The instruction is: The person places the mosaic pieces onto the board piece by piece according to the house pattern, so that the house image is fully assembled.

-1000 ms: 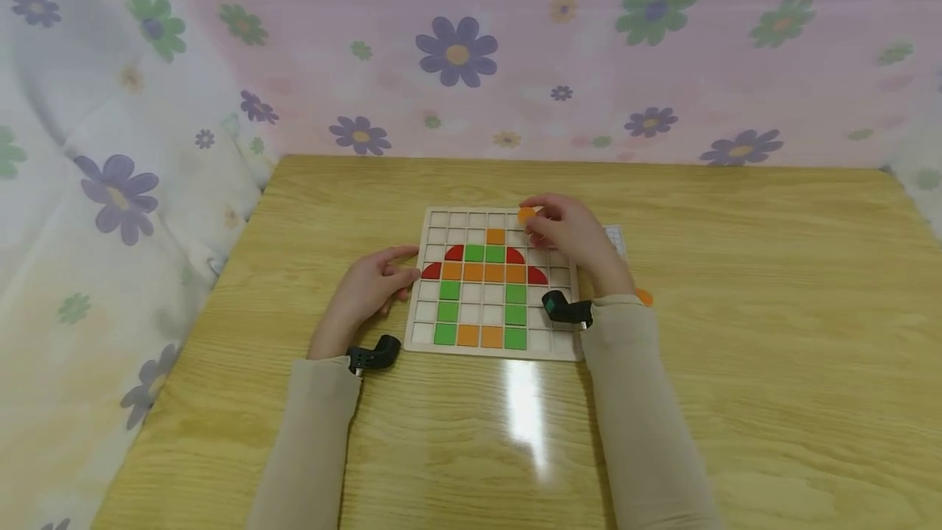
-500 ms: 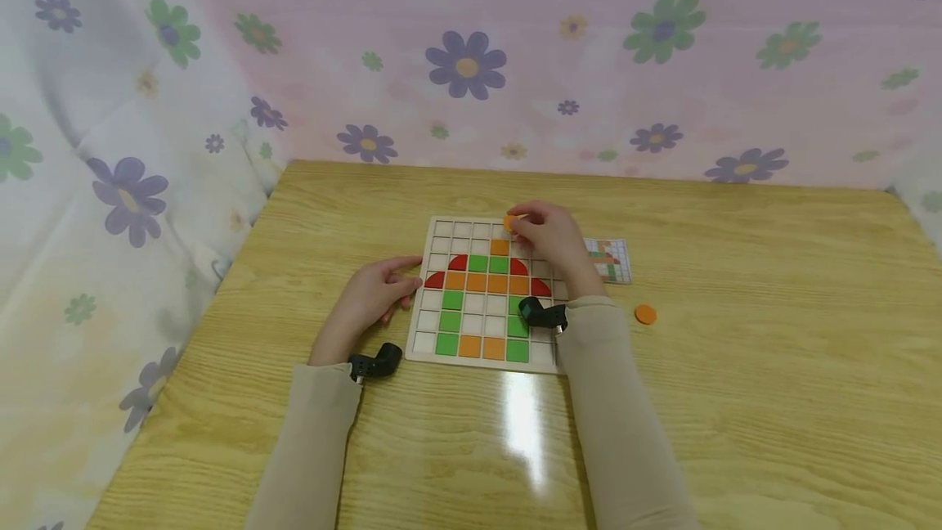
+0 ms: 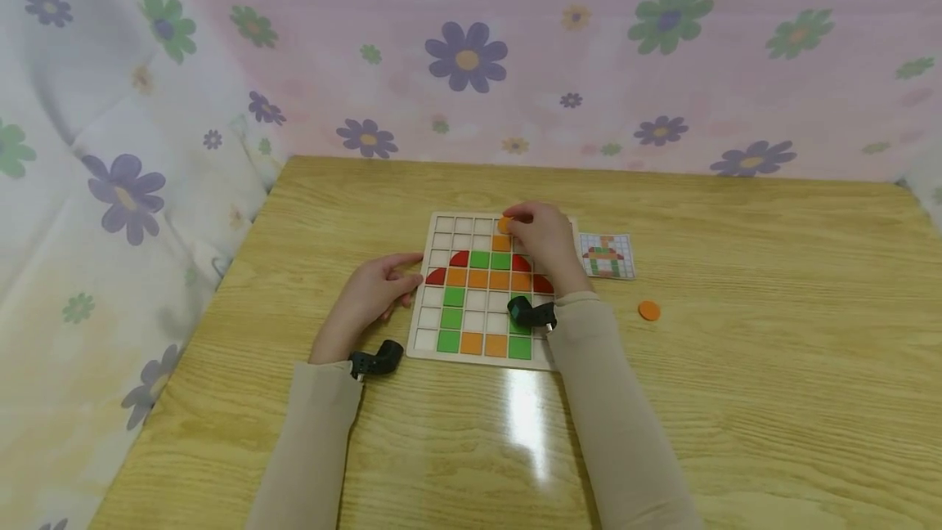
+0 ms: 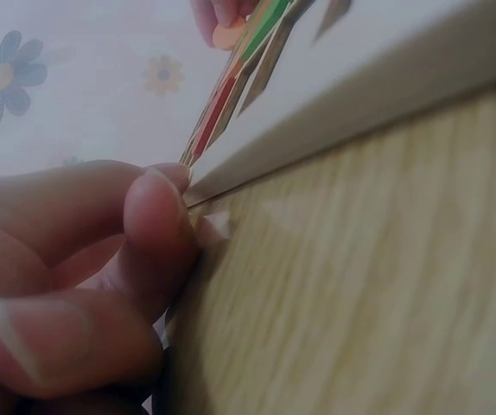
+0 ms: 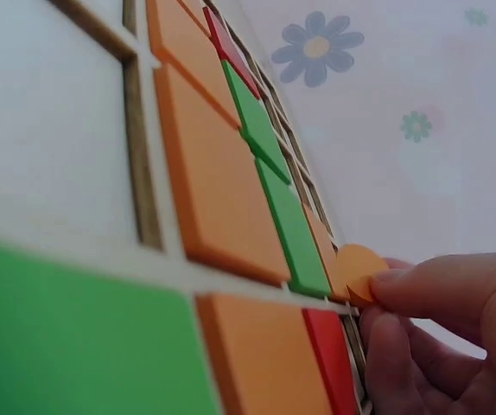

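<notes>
A wooden grid board (image 3: 474, 320) lies on the table, with green, orange and red tiles set in its cells. My right hand (image 3: 543, 238) pinches an orange disc (image 3: 504, 225) between thumb and fingers over the top row, just behind a single orange square tile (image 3: 501, 244). In the right wrist view the disc (image 5: 360, 266) stands tilted at the board's far end. My left hand (image 3: 371, 289) rests on the table at the board's left side. Its fingertips (image 4: 157, 207) touch the edge there, as the left wrist view shows. The right forearm hides part of the board's lower right.
Right of the board lies a small pattern card (image 3: 607, 256) with a coloured grid drawing. Another orange disc (image 3: 649, 311) lies flat on the wooden table (image 3: 758, 334) in front of the card. A flowered cloth (image 3: 515, 64) hangs behind the table.
My right hand has moved left with the orange disc, from farther right along the board's top row to behind the orange square. The card and loose disc have come into fuller view. The left hand stays put.
</notes>
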Demonstrator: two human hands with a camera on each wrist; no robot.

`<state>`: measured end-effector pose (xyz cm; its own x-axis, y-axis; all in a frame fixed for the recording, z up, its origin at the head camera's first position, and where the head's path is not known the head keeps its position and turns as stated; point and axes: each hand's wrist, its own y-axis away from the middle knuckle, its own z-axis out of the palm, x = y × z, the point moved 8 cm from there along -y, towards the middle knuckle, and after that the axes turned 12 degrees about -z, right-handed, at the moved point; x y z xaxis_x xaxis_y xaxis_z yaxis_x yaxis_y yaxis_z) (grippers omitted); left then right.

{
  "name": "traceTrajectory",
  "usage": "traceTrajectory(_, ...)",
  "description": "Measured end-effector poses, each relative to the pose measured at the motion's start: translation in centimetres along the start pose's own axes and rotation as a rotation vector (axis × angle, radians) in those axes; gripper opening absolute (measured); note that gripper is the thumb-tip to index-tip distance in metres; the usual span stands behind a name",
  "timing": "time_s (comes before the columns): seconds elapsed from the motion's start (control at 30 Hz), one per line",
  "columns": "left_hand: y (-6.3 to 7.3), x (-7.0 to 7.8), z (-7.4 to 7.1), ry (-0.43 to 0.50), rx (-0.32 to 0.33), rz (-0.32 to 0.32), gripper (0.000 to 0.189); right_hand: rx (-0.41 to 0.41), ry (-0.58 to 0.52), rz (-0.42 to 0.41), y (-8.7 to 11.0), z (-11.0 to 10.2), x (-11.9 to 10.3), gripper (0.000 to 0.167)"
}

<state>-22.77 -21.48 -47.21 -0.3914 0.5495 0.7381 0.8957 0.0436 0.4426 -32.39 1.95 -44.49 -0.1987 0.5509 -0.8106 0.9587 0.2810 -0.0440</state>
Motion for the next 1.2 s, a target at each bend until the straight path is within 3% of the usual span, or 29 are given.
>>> traceTrajectory(0.63, 0.2, 0.4, 0.1, -0.013, -0.003, 0.001, 0.038, -0.083, 0.229, -0.093, 0.2, 0.9, -1.3, 0.030)
traceTrajectory(0.8, 0.1, 0.3, 0.1, -0.014, -0.006, 0.001, 0.038, -0.084, 0.191, -0.094, 0.2, 0.8, -1.2, 0.031)
traceTrajectory(1.2, -0.1, 0.1, -0.1, -0.014, -0.003, 0.010, 0.038, -0.053, -0.061, -0.063, 0.3, 0.6, -0.4, 0.029)
